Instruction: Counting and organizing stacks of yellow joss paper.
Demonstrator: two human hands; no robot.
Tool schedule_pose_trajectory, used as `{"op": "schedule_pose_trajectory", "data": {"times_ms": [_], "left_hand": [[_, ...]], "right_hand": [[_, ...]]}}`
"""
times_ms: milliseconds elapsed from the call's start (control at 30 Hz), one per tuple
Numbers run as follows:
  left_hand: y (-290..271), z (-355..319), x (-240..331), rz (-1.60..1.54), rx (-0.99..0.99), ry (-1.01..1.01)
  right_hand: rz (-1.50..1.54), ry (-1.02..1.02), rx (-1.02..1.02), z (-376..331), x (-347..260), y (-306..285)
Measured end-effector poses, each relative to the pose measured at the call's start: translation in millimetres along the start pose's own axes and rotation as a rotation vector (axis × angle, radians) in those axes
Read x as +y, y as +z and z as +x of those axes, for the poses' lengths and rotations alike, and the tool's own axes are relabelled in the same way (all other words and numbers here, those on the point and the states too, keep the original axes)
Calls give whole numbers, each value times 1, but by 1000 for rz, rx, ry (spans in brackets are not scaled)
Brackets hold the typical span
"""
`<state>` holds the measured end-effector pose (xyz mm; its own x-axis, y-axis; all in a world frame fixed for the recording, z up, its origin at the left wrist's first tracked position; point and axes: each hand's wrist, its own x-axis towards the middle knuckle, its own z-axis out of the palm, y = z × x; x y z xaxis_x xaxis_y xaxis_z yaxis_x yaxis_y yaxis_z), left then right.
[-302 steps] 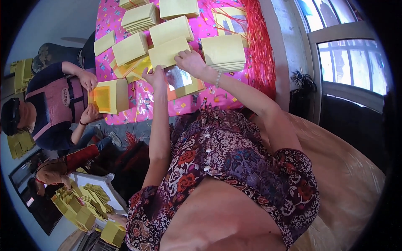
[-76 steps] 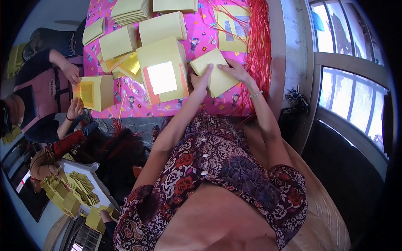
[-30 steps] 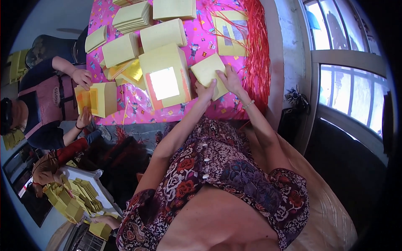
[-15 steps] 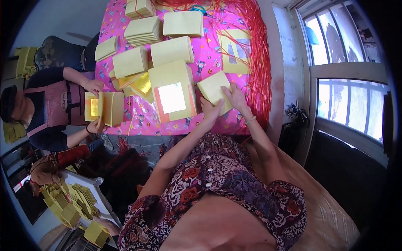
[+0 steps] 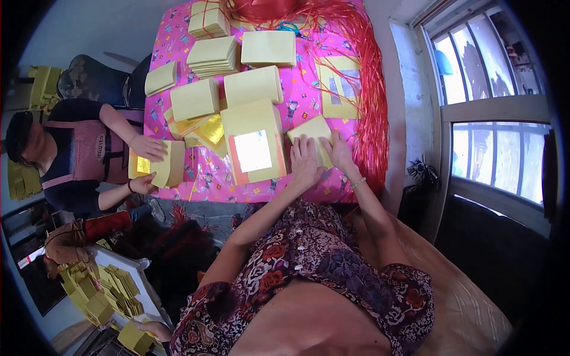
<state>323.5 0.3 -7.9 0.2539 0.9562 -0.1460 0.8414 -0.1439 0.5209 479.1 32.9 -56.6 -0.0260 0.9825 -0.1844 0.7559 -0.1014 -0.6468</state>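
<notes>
A folded bundle of yellow paper (image 5: 313,128) lies tilted on the pink table cover, straight in front of me. My left hand (image 5: 305,161) rests palm down on its near part, the fingers stretched across the top. At the bundle's right edge is my right hand (image 5: 340,153), thumb over the paper and fingers along the side. Just left of the bundle lies a larger stack of yellow sheets (image 5: 252,115), with a bright white square and orange bands on the top sheet. How many sheets are under my hands cannot be made out.
More yellow paper stacks (image 5: 252,86) fill the far part of the table (image 5: 297,196). Red plastic strands (image 5: 371,89) hang along the right edge; blue-handled scissors (image 5: 289,27) lie at the back. To the left, a co-worker's hands (image 5: 148,148) press a yellow sheet with a gold square.
My left hand has moved from the bundle's near edge onto its top, and the bundle now lies flatter. The co-worker's upper hand has come down flat on their paper. The view has shifted slightly.
</notes>
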Motion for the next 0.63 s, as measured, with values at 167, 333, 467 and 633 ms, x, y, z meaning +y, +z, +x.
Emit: {"op": "schedule_pose_trajectory", "data": {"times_ms": [167, 333, 467, 633], "left_hand": [[-38, 6, 13, 41, -77, -12], [-84, 35, 15, -2, -61, 65], [-109, 71, 19, -49, 20, 137], [-125, 138, 9, -137, -13, 36]], "right_hand": [[35, 11, -102, 10, -10, -28], [228, 19, -71, 80, -57, -83], [357, -51, -56, 180, -78, -108], [414, 46, -178, 320, -98, -100]]}}
